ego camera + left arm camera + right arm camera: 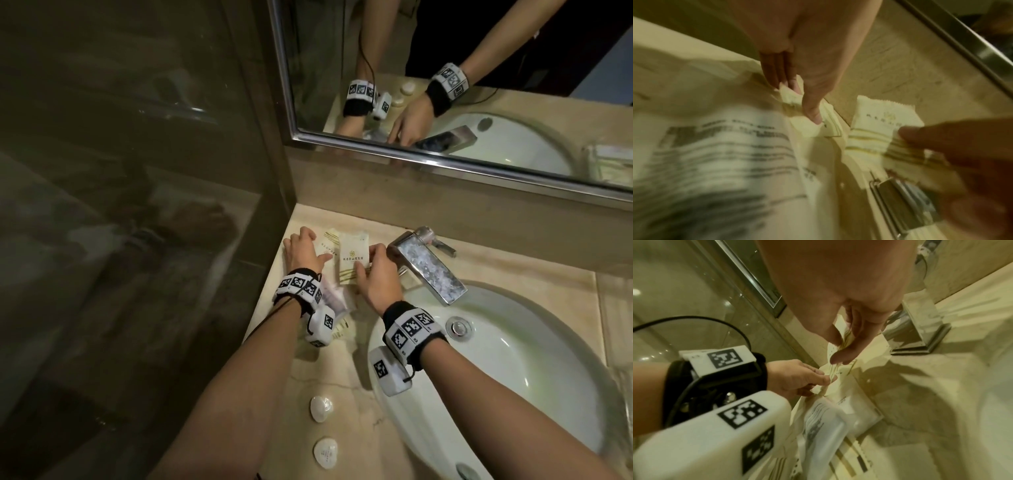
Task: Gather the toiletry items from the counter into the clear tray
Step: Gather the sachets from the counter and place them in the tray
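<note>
Both hands pinch cream, gold-striped sachets: right hand [376, 277] the printed sachet [354, 255], left hand [303, 251] another sachet [809, 125].

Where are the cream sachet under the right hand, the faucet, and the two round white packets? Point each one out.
cream sachet [354, 255]: head view, on its printed front.
faucet [426, 270]: head view, on the flat spout top.
round white packets [321, 408]: head view, middle of the farther one, near the counter's front edge.

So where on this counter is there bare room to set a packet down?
Bare counter shows between the left forearm and the sink rim, above the two wrapped soaps. The back left corner is crowded: sachets under both hands, left hand and right hand, beside the faucet.
</note>
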`<action>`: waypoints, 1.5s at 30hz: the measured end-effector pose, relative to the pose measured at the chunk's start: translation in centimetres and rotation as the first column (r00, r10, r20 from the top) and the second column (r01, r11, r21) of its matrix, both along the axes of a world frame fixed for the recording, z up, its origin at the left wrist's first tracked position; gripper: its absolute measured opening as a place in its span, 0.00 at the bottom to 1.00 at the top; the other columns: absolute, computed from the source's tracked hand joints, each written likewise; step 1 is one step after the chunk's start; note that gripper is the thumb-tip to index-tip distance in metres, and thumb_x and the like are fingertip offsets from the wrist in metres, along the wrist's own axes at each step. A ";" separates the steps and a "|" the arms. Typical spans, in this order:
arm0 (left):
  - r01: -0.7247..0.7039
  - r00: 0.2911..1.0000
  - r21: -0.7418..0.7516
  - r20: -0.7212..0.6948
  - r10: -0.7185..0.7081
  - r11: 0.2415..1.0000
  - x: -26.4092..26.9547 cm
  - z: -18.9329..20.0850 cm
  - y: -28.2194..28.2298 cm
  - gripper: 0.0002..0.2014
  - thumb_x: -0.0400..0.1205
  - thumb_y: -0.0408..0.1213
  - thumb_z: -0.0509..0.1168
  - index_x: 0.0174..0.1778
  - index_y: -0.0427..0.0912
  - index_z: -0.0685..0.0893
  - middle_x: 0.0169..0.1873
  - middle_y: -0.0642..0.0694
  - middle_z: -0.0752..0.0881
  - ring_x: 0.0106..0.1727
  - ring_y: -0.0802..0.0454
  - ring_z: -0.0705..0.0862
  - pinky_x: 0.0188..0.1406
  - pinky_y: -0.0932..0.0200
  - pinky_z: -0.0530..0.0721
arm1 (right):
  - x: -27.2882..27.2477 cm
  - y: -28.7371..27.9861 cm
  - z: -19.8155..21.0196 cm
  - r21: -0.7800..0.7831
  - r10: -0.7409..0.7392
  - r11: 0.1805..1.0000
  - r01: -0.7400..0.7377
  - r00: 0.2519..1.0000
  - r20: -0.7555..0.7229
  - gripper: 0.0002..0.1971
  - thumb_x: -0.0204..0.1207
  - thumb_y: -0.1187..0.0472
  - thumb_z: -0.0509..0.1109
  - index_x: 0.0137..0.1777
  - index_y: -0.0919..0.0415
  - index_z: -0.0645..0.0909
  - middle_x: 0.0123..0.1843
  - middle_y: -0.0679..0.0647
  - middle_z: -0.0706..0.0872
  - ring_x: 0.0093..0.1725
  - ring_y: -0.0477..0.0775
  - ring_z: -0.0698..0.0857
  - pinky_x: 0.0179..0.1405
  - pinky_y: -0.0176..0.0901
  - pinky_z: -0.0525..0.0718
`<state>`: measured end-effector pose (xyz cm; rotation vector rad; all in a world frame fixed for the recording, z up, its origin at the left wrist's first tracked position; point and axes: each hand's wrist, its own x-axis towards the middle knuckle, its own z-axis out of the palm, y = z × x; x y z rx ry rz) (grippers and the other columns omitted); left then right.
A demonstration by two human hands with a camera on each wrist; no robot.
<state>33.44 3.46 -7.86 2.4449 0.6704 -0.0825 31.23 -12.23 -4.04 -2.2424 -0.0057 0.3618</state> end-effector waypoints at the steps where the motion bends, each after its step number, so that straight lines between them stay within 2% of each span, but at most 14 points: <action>1: -0.030 0.999 -0.035 -0.032 0.029 0.999 0.0 0.1 -0.1 0.22 0.72 0.42 0.77 0.58 0.44 0.77 0.56 0.42 0.83 0.64 0.43 0.74 0.65 0.50 0.73 | -0.1 0.0 0.0 0.001 0.003 1.000 -0.003 1.000 0.003 0.11 0.83 0.62 0.65 0.62 0.64 0.71 0.57 0.57 0.87 0.46 0.47 0.82 0.43 0.31 0.78; 5: -0.060 0.996 -0.099 -0.076 0.053 0.993 -0.3 0.9 0.3 0.19 0.74 0.41 0.76 0.58 0.40 0.83 0.59 0.38 0.82 0.65 0.41 0.75 0.66 0.50 0.76 | -0.6 -0.2 0.6 0.025 -0.001 1.000 0.001 1.000 -0.005 0.12 0.82 0.61 0.66 0.62 0.63 0.71 0.58 0.56 0.86 0.53 0.54 0.86 0.51 0.39 0.82; 8: -0.138 0.989 -0.242 0.016 0.147 0.960 -1.5 3.2 0.6 0.15 0.75 0.37 0.76 0.54 0.37 0.83 0.54 0.41 0.84 0.58 0.44 0.83 0.53 0.58 0.80 | -1.0 -0.6 1.8 0.085 -0.007 0.996 0.007 1.000 0.000 0.14 0.83 0.61 0.66 0.64 0.64 0.71 0.55 0.49 0.84 0.49 0.48 0.85 0.43 0.31 0.82; 12: -0.139 0.967 -0.445 0.130 0.217 0.885 -4.6 7.0 0.1 0.15 0.76 0.33 0.74 0.56 0.37 0.80 0.53 0.41 0.88 0.55 0.47 0.87 0.48 0.61 0.82 | -1.7 -1.9 3.5 0.164 -0.061 0.985 0.054 0.998 0.033 0.13 0.81 0.59 0.68 0.62 0.59 0.71 0.57 0.53 0.87 0.48 0.56 0.89 0.47 0.58 0.90; 14: -0.115 0.950 -0.533 0.188 0.250 0.839 -6.6 9.0 -0.9 0.12 0.76 0.32 0.73 0.53 0.41 0.81 0.48 0.44 0.88 0.51 0.47 0.88 0.48 0.55 0.87 | -2.2 -2.9 4.5 0.212 -0.089 0.974 0.074 0.994 0.061 0.12 0.81 0.59 0.68 0.60 0.59 0.71 0.57 0.55 0.87 0.49 0.57 0.89 0.46 0.60 0.90; 16: -0.115 0.938 -0.637 0.184 0.295 0.762 -8.5 10.6 -2.4 0.10 0.77 0.29 0.72 0.51 0.41 0.81 0.45 0.46 0.88 0.45 0.46 0.90 0.44 0.51 0.90 | -2.9 -4.3 5.7 0.262 -0.122 0.960 0.096 0.989 0.085 0.13 0.80 0.60 0.69 0.61 0.61 0.72 0.56 0.55 0.87 0.49 0.56 0.89 0.44 0.53 0.91; 19: -0.117 0.930 -0.770 0.137 0.342 0.627 -10.8 12.4 -5.1 0.07 0.78 0.28 0.72 0.48 0.40 0.82 0.44 0.39 0.90 0.36 0.44 0.90 0.28 0.56 0.88 | -3.7 -6.6 7.3 0.320 -0.170 0.938 0.135 0.982 0.087 0.13 0.80 0.63 0.69 0.61 0.64 0.74 0.55 0.55 0.86 0.46 0.50 0.85 0.34 0.28 0.84; 23: -0.101 0.942 -0.748 0.140 0.304 0.656 -12.4 14.2 -9.1 0.10 0.77 0.34 0.74 0.52 0.38 0.84 0.44 0.35 0.89 0.32 0.50 0.85 0.28 0.59 0.86 | -5.0 -10.8 9.1 0.394 -0.209 0.904 0.167 0.976 0.066 0.11 0.79 0.64 0.70 0.59 0.61 0.74 0.57 0.58 0.87 0.45 0.56 0.88 0.32 0.49 0.90; 28: -0.030 0.947 -0.718 0.202 0.249 0.695 -13.2 16.1 -15.0 0.13 0.76 0.33 0.74 0.55 0.36 0.84 0.48 0.41 0.90 0.46 0.48 0.89 0.42 0.54 0.90 | -6.5 -18.1 10.8 0.423 -0.245 0.882 0.206 0.969 0.038 0.11 0.79 0.64 0.68 0.59 0.60 0.73 0.59 0.59 0.85 0.41 0.53 0.88 0.26 0.37 0.86; 32: 0.042 0.957 -0.699 0.232 0.172 0.714 -13.3 17.3 -21.7 0.12 0.78 0.33 0.72 0.57 0.36 0.85 0.46 0.45 0.89 0.44 0.55 0.87 0.37 0.71 0.86 | -7.5 -25.1 11.7 0.441 -0.288 0.861 0.253 0.958 0.012 0.10 0.81 0.61 0.68 0.59 0.59 0.73 0.59 0.58 0.85 0.40 0.48 0.87 0.28 0.35 0.87; 36: 0.106 0.979 -0.699 0.198 0.049 0.707 -13.1 17.2 -28.8 0.13 0.80 0.36 0.69 0.59 0.37 0.84 0.50 0.44 0.88 0.47 0.53 0.87 0.43 0.64 0.86 | -8.4 -33.1 11.5 0.436 -0.345 0.846 0.308 0.938 0.007 0.14 0.82 0.58 0.68 0.63 0.62 0.74 0.61 0.60 0.86 0.49 0.57 0.90 0.36 0.43 0.89; 41: 0.155 0.984 -0.673 0.170 -0.053 0.723 -12.8 15.2 -37.6 0.11 0.81 0.39 0.69 0.57 0.40 0.84 0.53 0.40 0.89 0.53 0.45 0.88 0.55 0.47 0.88 | -9.5 -42.9 10.4 0.407 -0.456 0.814 0.415 0.890 0.005 0.14 0.81 0.57 0.69 0.63 0.60 0.76 0.62 0.58 0.86 0.51 0.54 0.89 0.44 0.46 0.90; 43: 0.150 0.987 -0.674 0.139 -0.075 0.723 -12.8 14.1 -40.9 0.16 0.80 0.40 0.70 0.61 0.38 0.83 0.53 0.39 0.90 0.53 0.44 0.89 0.52 0.48 0.89 | -10.0 -46.4 9.8 0.374 -0.501 0.802 0.466 0.865 -0.003 0.14 0.81 0.55 0.69 0.62 0.59 0.76 0.64 0.59 0.85 0.53 0.54 0.88 0.49 0.48 0.89; 45: 0.146 0.989 -0.671 0.112 -0.096 0.727 -12.9 13.1 -44.0 0.18 0.79 0.40 0.72 0.63 0.37 0.82 0.52 0.39 0.90 0.48 0.45 0.90 0.36 0.57 0.87 | -10.6 -49.4 9.3 0.333 -0.534 0.796 0.506 0.846 -0.008 0.14 0.80 0.54 0.69 0.62 0.57 0.76 0.65 0.58 0.85 0.56 0.55 0.87 0.56 0.54 0.88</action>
